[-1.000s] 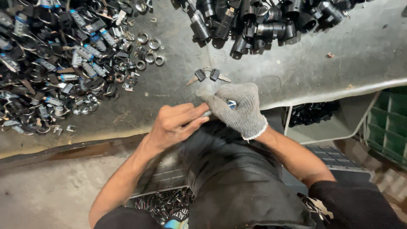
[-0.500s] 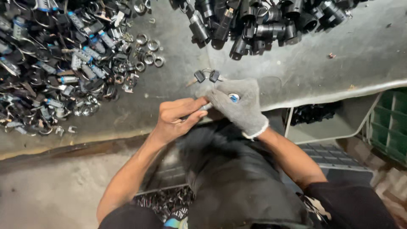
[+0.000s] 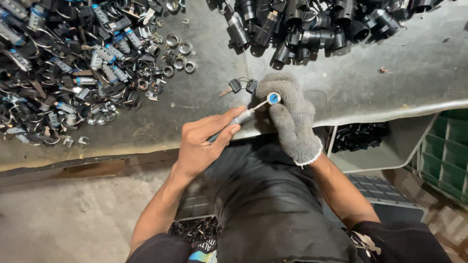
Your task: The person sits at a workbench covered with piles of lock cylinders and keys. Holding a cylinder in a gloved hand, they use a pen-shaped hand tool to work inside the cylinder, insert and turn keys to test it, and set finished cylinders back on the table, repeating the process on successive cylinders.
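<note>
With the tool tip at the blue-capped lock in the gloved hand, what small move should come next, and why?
Probably press the thin tool a little deeper into the blue face of the lock. The bare left hand aims its tip right at that face, and the gloved right hand grips the lock at the table edge. The keys hang beside it.

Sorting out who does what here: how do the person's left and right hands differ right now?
The left hand is bare; the right hand wears a grey knit glove. The left hand grips a slim tool; the right hand holds a small round blue-faced part. Both work together at the edge of the grey table, the tool tip meeting the part.
</note>
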Demonstrator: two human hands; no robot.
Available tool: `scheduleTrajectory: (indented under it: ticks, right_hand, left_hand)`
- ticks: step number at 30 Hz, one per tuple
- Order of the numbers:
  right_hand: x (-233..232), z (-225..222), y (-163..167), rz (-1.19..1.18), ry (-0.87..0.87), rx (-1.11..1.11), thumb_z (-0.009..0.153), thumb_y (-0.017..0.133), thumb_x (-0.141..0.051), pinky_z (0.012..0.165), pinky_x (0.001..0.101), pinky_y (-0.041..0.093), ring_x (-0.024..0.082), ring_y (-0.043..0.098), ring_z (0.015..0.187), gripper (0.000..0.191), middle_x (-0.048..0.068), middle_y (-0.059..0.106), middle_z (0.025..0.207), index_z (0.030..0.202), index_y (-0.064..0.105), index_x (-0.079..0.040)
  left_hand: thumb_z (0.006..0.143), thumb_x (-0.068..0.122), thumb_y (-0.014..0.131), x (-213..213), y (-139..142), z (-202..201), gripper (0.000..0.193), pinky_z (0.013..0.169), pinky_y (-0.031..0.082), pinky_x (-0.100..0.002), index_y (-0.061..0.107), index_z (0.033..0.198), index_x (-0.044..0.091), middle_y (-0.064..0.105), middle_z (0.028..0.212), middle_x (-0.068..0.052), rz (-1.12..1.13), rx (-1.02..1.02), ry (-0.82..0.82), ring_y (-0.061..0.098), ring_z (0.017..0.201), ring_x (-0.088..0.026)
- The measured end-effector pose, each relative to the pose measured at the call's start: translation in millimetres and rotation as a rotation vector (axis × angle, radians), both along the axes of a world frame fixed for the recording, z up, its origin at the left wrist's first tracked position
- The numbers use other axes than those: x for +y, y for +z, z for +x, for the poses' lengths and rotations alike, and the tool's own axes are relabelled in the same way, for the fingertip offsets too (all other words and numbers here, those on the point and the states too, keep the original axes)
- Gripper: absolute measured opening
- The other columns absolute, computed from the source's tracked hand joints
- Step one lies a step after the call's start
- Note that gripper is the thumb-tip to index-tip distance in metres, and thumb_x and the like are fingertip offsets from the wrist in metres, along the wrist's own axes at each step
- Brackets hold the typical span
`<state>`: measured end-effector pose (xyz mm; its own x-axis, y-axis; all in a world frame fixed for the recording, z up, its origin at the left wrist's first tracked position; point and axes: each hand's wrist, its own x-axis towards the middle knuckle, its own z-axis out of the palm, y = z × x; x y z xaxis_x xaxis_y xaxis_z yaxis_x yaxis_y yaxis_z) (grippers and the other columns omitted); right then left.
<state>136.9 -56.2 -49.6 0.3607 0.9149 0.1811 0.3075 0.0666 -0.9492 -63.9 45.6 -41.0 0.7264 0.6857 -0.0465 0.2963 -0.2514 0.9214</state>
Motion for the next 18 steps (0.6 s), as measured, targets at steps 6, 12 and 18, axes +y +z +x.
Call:
scheduleTrajectory:
  ticks: [6, 12, 18]
  right_hand:
    - [-3, 1, -8, -0.171, 0.045, -0.025, 0.097, 0.064, -0.003, 0.086, 0.0301, 0.055, 0.022, 0.070, 0.093, 0.023, 0.009, 0.070, 0.109, 0.120, 0.065, -0.006]
    - [0, -1, -14, -0.100, -0.015, -0.256, 0.086, 0.078, -0.009, 0.089, 0.0359, 0.053, 0.029, 0.068, 0.101, 0.033, 0.011, 0.067, 0.110, 0.116, 0.064, -0.006]
    - [2, 0, -1, -0.115, 0.105, -0.169, 0.090, 0.072, -0.005, 0.092, 0.0364, 0.054, 0.031, 0.066, 0.109, 0.032, 0.015, 0.062, 0.119, 0.121, 0.062, -0.006]
  left_hand:
    - [0.101, 0.007, 0.071, 5, 9, 2, 0.033, 0.075, 0.056, -0.029, 0.068, 0.134, 0.009, 0.076, 0.101, -0.012, 0.095, -0.116, -0.087, 0.070, 0.082, -0.014]
    - [0.096, 0.010, 0.073, 12, 21, -3, 0.035, 0.066, 0.053, -0.031, 0.070, 0.132, 0.011, 0.074, 0.090, -0.011, 0.131, 0.045, -0.141, 0.066, 0.068, -0.019]
    - [0.097, 0.010, 0.074, 15, 16, -1, 0.036, 0.066, 0.052, -0.032, 0.070, 0.132, 0.010, 0.074, 0.090, -0.011, 0.143, 0.003, -0.153, 0.065, 0.069, -0.018]
